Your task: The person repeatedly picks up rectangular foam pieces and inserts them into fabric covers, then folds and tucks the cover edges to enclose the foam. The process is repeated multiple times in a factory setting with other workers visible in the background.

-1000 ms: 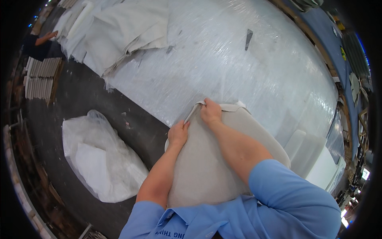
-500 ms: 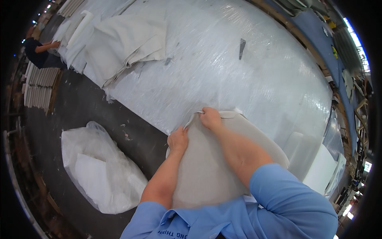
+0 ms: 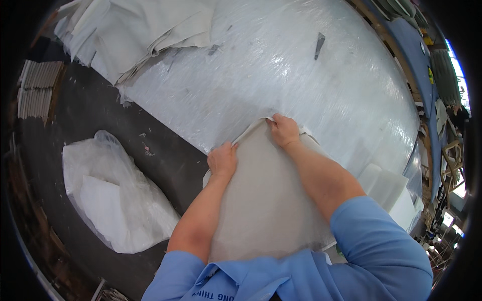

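A beige fabric cover [image 3: 268,200], rounded at its far end, reaches from my body onto the plastic-wrapped table [image 3: 346,95]. It looks like a cushion cover; what lies inside it is hidden. My left hand [image 3: 222,159] is closed on its far left edge, thumb on top. Farther away and to the right, my right hand [image 3: 284,131] pinches the far rim. Between the two hands the edge runs as a taut, pale band. Some whitish material pokes out at the rim just right of my right hand.
Folded beige fabric [image 3: 150,30] lies at the table's far left. A clear plastic bag with white sheets [image 3: 120,200] rests on the dark floor at left, near a stack of pale panels [image 3: 37,90]. White foam pieces [image 3: 384,185] sit at right.
My right hand has shifted rightward along the rim, away from my left hand, and the edge between them is stretched wider. The view has tilted, so the person at far left is nearly out of sight.
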{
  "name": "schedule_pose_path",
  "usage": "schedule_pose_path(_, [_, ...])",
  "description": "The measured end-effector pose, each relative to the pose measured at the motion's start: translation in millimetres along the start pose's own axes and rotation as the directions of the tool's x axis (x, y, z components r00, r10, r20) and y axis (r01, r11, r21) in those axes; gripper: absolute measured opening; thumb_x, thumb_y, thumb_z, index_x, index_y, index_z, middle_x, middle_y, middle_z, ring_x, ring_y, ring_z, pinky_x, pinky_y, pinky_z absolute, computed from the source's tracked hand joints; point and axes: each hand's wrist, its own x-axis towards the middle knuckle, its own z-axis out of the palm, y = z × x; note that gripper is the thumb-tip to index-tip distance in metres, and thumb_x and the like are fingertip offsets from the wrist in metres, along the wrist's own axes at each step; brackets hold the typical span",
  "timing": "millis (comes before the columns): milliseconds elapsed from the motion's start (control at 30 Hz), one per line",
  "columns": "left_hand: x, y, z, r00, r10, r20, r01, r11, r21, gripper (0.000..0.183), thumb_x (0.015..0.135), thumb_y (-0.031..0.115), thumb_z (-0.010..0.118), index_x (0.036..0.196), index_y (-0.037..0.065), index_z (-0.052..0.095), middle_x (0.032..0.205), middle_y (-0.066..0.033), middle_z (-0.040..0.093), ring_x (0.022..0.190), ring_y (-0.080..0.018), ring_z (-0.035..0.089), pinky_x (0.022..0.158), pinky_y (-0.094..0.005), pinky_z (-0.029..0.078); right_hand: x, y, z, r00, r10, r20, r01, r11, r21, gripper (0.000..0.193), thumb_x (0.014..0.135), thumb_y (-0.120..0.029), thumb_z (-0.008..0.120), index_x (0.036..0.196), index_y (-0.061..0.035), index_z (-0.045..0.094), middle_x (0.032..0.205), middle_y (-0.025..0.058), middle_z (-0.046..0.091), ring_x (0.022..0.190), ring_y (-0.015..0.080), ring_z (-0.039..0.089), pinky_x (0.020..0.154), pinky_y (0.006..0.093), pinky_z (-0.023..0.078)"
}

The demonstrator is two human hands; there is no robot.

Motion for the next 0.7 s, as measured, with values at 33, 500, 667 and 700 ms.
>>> schedule_pose_path(33, [-2, 2, -2, 1.0, -0.01, 0.025, 0.01, 1.0, 0.01, 0.035, 0.104, 0.038, 0.058, 0.091, 0.007, 0.068, 0.087, -0.0204, 0.073, 0.088, -0.043, 0.07, 0.083, -0.0549, 0.051, -2, 1, 1, 0.999, 0.026, 0.029, -0.026, 1.0, 0.007, 0.03, 0.099, -0.035, 0.061, 0.096, -0.0057, 0.068, 0.096, 0.0229, 0.071, 0.097, 0.0454, 0.067, 0.086, 0.0556, 0.051])
schedule_pose_path(500, [-105, 52, -143, 0.811, 0.378, 0.448, -0.295, 0.923, -0.246, 0.046, 0.102, 0.036, 0.062, 0.137, 0.006, 0.065, 0.138, -0.0225, 0.063, 0.129, -0.0374, 0.059, 0.109, -0.0443, 0.046, -118, -94, -248, 0.7, -0.48, 0.529, 0.546, 0.837, 0.036, 0.04, 0.099, -0.031, 0.067, 0.134, -0.0122, 0.065, 0.125, 0.017, 0.071, 0.113, 0.037, 0.068, 0.096, 0.0468, 0.054])
schedule_pose_path(667, [-226, 96, -216, 0.679, 0.712, 0.181, -0.621, 0.688, -0.375, 0.051, 0.097, 0.031, 0.069, 0.14, 0.003, 0.063, 0.139, -0.022, 0.064, 0.128, -0.0398, 0.061, 0.108, -0.0442, 0.048, -284, -66, -255, 0.63, -0.769, 0.11, 0.777, 0.623, -0.09, 0.045, 0.093, -0.042, 0.072, 0.123, -0.0094, 0.069, 0.112, 0.0114, 0.072, 0.105, 0.0322, 0.069, 0.092, 0.0449, 0.054])
schedule_pose_path(700, [-235, 101, -217, 0.695, 0.709, 0.12, -0.658, 0.694, -0.292, 0.052, 0.096, 0.03, 0.07, 0.139, 0.001, 0.063, 0.137, -0.0226, 0.065, 0.128, -0.0408, 0.06, 0.106, -0.0456, 0.049, -297, -71, -242, 0.563, -0.825, -0.043, 0.81, 0.561, -0.168, 0.048, 0.092, -0.046, 0.072, 0.12, -0.0072, 0.07, 0.11, 0.0114, 0.071, 0.105, 0.0316, 0.067, 0.094, 0.0452, 0.053])
